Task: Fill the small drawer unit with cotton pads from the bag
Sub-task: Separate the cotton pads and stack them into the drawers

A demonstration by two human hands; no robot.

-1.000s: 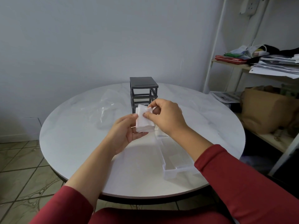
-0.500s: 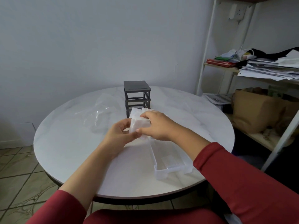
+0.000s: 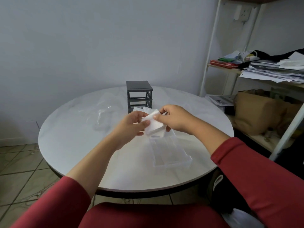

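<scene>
**One head-worn camera, tilted forward and down**

The single view looks from above the near edge of the round white table, facing across it to the wall beyond. The dark grey drawer frame stands toward the table's far side, mid-picture. Two red sleeves enter over the table's near edge, close under the lens.

drawer unit stood on table | bag lay left of it | drawer lay before it | shelf stood right of table
</scene>
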